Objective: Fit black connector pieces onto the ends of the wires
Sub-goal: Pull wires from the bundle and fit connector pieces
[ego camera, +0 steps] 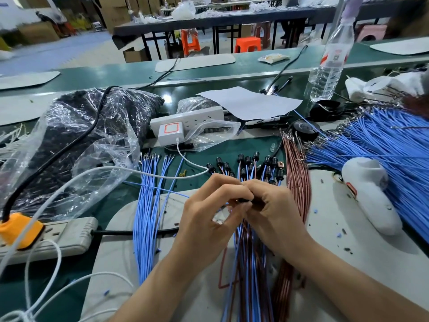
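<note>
Both hands are working above the near-centre of the grey mat [325,263], knuckles up and fingertips meeting.

Left hand [209,219]: fingers curled, thumb and forefinger pinching one end of a black connector piece [246,201]. A short bit of blue wire shows right at those fingertips.

Right hand [276,217]: fingers clenched round the other end of the same piece. Most of it is hidden under my fingers, so I cannot tell how far the wire sits inside.

Under my palms a mixed bundle of blue and brown wires [243,263] runs along the mat toward its near edge.

Just past the mat's far edge lie the finished wires [248,163], fanned out, each tipped with a black connector.

Off the mat's left edge: a loose bundle of blue wires [146,217], bare metal ends pointing away from me.

On the mat's right part: a bundle of brown wires [298,180], just beside my right hand, and a white gadget [369,194] lying on its side.

Beyond the mat's right edge: a big heap of blue wires [394,147].

Farther back from the mat: a white power strip [185,123], a sheet of paper [250,102] and a clear water bottle [329,59], upright.

Far left of the mat: a crumpled plastic bag [81,135] with dark contents.
</note>
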`<state>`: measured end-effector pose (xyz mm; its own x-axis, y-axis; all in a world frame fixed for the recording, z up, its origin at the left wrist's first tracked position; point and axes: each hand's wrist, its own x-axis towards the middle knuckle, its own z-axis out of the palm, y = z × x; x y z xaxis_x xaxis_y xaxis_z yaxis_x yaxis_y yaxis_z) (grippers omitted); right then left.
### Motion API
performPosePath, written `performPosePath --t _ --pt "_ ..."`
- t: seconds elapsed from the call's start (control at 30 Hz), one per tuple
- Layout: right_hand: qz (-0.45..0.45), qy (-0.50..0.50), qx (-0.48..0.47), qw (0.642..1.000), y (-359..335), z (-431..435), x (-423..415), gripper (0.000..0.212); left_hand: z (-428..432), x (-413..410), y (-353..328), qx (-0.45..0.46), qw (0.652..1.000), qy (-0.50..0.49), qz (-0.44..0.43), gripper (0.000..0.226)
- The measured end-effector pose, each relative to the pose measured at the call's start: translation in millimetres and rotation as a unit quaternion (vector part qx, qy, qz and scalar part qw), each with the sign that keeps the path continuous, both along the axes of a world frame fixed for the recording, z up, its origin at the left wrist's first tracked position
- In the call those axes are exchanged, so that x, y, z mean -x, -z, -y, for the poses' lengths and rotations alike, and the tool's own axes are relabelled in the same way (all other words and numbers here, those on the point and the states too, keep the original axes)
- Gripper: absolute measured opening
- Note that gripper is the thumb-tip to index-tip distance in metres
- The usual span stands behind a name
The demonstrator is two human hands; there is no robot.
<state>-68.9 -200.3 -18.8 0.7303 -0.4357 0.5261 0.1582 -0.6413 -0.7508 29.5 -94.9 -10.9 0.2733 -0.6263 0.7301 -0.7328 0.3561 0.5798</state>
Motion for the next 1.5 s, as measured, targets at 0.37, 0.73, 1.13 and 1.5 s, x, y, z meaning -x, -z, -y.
performPosePath --t 0.37,0.73,1.13,1.5 --pt "0.065 0.017 -0.086 0.994 -5.9 -7.5 -0.2 0.01 -2.5 -3.6 -3.9 0.016 0.999 -0.049 -0.001 0.024" --pt "0.042 0.021 -0.102 0.994 -2.1 -5.9 -0.6 0.025 -0.4 -3.2 0.4 -0.019 0.996 -0.065 -0.052 0.023" --pt "0.026 0.031 -0.109 0.993 -2.6 -9.2 -5.6 0.035 0.6 -4.3 5.2 -0.018 0.997 -0.066 -0.038 0.014" --pt "0.048 0.014 -0.097 0.994 -2.8 -12.8 -11.6 0.028 -1.5 -6.8 1.5 -0.003 0.993 -0.112 0.03 0.024"
